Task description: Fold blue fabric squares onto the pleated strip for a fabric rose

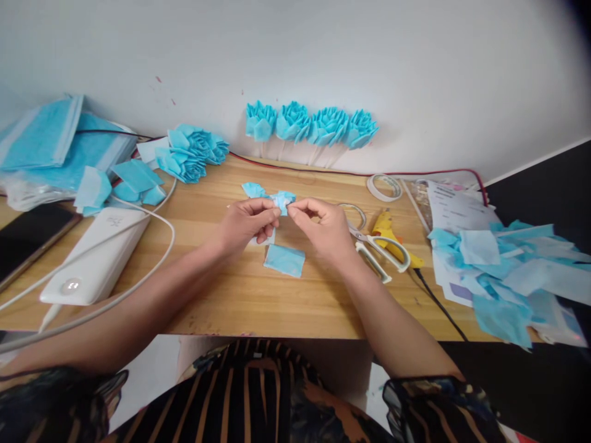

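Note:
Over the middle of the wooden table [217,307], my left hand [247,223] and my right hand [321,227] pinch a small light-blue piece of fabric [282,200] between thumbs and fingertips. The fingers partly cover it. Just behind the left fingers lies another blue fabric piece [253,189]. A flat blue rectangle of fabric [285,260] rests on the table below the hands. Close to my right hand lie scissors [383,246] with white handles and a yellow glue gun [390,231].
Blue fabric flowers on sticks [295,123] lean against the wall; a flower bunch [191,151] lies left. A white power bank [99,255] with cable, a phone [34,240] and blue face masks [60,144] fill the left. Right are tape rolls [384,187] and a scrap pile [508,264].

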Demonstrator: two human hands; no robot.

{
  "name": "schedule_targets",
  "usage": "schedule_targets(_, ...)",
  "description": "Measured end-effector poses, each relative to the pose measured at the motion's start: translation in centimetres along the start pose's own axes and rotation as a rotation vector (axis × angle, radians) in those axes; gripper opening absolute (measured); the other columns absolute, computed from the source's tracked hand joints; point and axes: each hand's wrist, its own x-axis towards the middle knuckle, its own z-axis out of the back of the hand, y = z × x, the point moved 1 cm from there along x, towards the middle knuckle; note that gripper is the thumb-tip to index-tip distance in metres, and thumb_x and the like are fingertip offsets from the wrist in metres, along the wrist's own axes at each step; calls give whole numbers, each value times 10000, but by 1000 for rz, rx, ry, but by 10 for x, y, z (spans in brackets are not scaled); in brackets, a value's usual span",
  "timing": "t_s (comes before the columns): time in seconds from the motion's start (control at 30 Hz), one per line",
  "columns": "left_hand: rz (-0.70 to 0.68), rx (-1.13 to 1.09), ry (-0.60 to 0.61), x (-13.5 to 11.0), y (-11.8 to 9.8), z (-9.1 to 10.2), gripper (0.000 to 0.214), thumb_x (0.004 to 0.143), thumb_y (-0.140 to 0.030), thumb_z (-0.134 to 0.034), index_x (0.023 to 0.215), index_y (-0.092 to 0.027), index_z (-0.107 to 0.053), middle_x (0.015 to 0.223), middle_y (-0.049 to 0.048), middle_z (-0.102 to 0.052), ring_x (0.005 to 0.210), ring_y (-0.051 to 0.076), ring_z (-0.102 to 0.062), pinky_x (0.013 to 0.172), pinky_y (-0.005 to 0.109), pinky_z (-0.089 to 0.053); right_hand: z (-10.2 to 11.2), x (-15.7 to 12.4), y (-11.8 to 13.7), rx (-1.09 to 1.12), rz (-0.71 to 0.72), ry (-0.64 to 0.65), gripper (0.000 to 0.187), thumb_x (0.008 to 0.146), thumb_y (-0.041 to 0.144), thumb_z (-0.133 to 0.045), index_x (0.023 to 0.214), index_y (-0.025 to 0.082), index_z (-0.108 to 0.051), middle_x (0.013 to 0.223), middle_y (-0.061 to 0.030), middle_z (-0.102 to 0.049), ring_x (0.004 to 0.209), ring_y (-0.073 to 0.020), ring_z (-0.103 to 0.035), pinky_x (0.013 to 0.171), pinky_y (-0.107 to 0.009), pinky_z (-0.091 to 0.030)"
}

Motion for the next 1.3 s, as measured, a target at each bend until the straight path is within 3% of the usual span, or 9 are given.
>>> schedule_targets(0.5, 30, -43, 4, 0, -4, -1, 221, 775, -274, -776, 654, -156, -633, 553, -8, -600, 413, 54, -479, 385, 177, -324, 0, 1, -4, 20, 30, 24, 124, 827, 292, -668, 820, 214, -764, 841, -7, -782, 765, -156, -682, 737, -293, -526)
schedule_targets(1.3, 34, -48, 7, -1, -7, -1, 186, 766, -242, -757, 669, -147, -631, 561, -13, -600, 421, 55, -487, 373, 167, -329, 2, 1, -5, -12, 26, 21, 182, 843, 306, -642, 815, 206, -791, 783, -11, -777, 713, -151, -678, 675, -285, -510)
